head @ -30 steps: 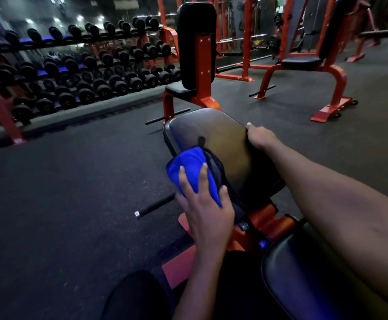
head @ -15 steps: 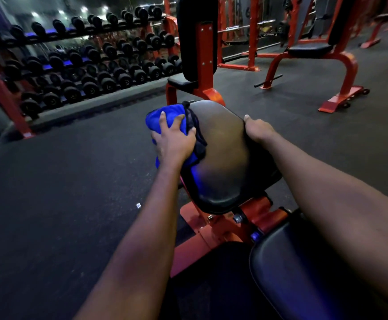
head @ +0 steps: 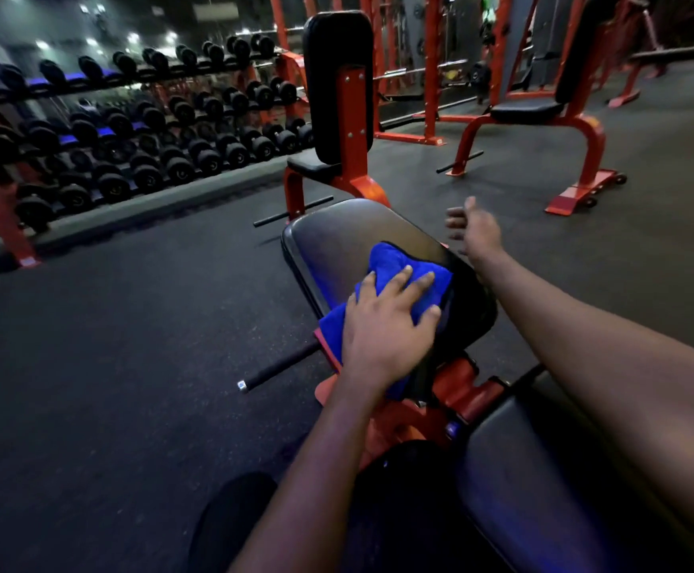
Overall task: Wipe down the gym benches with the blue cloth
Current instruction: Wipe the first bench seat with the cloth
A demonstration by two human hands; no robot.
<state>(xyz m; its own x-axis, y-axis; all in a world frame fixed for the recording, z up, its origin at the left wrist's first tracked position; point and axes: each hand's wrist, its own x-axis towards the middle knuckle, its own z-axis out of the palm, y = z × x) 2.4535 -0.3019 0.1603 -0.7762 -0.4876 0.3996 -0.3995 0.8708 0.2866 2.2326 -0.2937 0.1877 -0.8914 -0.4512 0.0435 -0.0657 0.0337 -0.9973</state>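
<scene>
Dim gym floor [head: 109,345]: on the seat pad [head: 337,241], the left hand [head: 386,328] presses the blue cloth [head: 395,258] flat-fingered; the right hand [head: 477,231] hovers beside it, relaxed and empty. The benches beyond [head: 523,111] seemingly await wiping.

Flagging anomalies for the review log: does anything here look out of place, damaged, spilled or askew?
Nothing stands out. The left hand presses the blue cloth onto the black seat pad, the right hand hovers free beside it, and the dumbbells sit racked. No spill or tear shows.
</scene>
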